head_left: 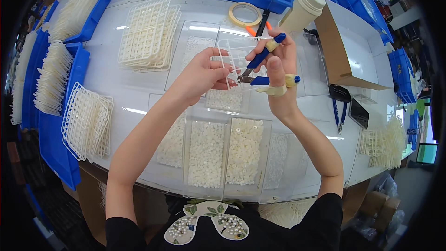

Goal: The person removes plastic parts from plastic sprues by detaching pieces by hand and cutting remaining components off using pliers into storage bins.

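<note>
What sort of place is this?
Likely a workshop or factory bench for small plastic parts: clear trays of loose white pieces, stacked white lattice frames, and blue-handled nippers in the right hand.

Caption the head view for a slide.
Left hand holds a white lattice frame; right hand holds blue-handled cutters at its edge, amid trays of small white parts.

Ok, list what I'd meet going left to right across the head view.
Nearer white lattice stack, farther white lattice stack, left hand, held blue-handled cutters, loose blue-handled tool, white lattice heap.
</note>
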The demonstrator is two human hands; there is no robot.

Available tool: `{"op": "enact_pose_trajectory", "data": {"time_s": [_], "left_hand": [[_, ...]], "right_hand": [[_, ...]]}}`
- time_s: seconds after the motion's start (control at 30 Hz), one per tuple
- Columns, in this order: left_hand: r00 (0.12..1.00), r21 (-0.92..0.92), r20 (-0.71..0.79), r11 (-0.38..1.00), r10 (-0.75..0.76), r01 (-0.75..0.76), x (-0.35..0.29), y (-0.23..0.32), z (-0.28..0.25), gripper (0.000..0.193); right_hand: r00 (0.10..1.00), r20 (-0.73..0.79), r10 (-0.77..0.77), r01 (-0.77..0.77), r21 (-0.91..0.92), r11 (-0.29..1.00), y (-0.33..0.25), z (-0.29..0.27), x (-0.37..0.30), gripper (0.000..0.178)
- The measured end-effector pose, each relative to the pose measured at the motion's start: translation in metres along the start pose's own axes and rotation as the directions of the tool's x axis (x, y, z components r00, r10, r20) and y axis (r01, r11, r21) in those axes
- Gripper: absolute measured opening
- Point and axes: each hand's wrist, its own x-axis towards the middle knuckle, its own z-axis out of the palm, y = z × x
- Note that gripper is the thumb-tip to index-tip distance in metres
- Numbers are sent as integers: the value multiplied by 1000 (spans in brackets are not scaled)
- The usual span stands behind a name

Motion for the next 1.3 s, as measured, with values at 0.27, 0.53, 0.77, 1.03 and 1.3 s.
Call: {"op": "enact_pose_trajectory", "data": {"time_s": [0.27, 0.53, 0.77, 1.03, 1.3], "left_hand": [[1000, -7, -5, 1000, -2, 2, 0, 0, 3, 44], [999, 24, 8, 999, 36, -36, -1, -1, 4, 53], [999, 32, -20, 999, 27, -26, 1, -3, 4, 55], [999, 5, -19, 999, 38, -38, -1, -3, 4, 60], [998, 19, -13, 998, 60, -60, 3, -7, 7, 69]], "right_hand": [[999, 11, 40, -40, 35, 999, 12, -1, 1, 46], [1000, -2, -26, 27, 72, 997, 23, -3, -1, 35], [1000, -17, 5, -3, 78, 997, 12, 2, -2, 44], [999, 41, 8, -9, 33, 999, 20, -4, -6, 45], [1000, -6, 11, -10, 125, 992, 20, -5, -6, 36]]}}
